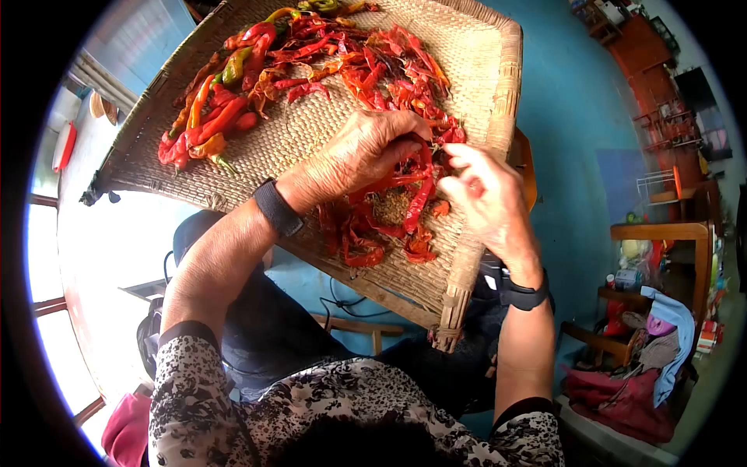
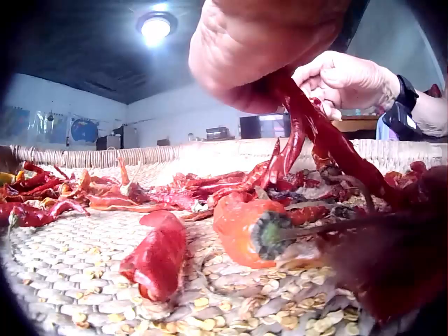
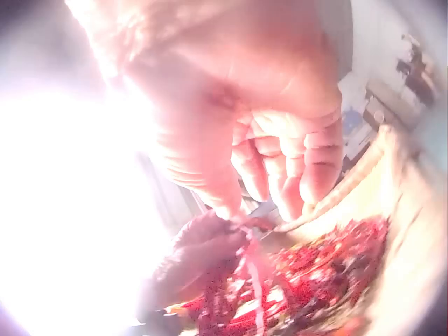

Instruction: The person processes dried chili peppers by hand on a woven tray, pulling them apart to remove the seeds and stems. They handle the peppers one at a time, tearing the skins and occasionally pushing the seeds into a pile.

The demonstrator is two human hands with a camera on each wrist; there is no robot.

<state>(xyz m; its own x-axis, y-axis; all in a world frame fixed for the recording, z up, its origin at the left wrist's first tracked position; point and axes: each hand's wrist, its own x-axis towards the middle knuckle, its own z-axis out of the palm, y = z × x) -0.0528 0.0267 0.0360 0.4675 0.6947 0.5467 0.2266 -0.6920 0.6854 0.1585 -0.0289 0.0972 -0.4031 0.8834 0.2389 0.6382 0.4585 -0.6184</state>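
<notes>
While the left hand [image 1: 362, 156] pinches a long red pepper [image 2: 322, 133] near its upper end, the pepper hangs over the right-hand part of a woven tray [image 1: 507, 78], between its near and far right corners. The right hand [image 1: 494, 198] reaches in beside that end, its fingers bent; whether its grip closes on the stem, one cannot tell. Held so high, the pepper probably keeps its end within easy reach of both hands, and the tray beneath probably catches whatever drops.

Pale seeds [image 2: 210, 308] lie scattered over the weave. More red peppers [image 1: 307, 54] spread towards the far edge, and plumper ones [image 1: 222, 117], some orange or green, gather towards the left, perhaps grouped by dryness. Slanting above the person's legs, the tray has its near corner close to the body. Beyond the right edge stretches a blue floor [image 1: 572, 194], with clothes [image 1: 622, 405] heaped by wooden furniture [image 1: 661, 231]; a ceiling light [image 2: 155, 29] glows overhead.
</notes>
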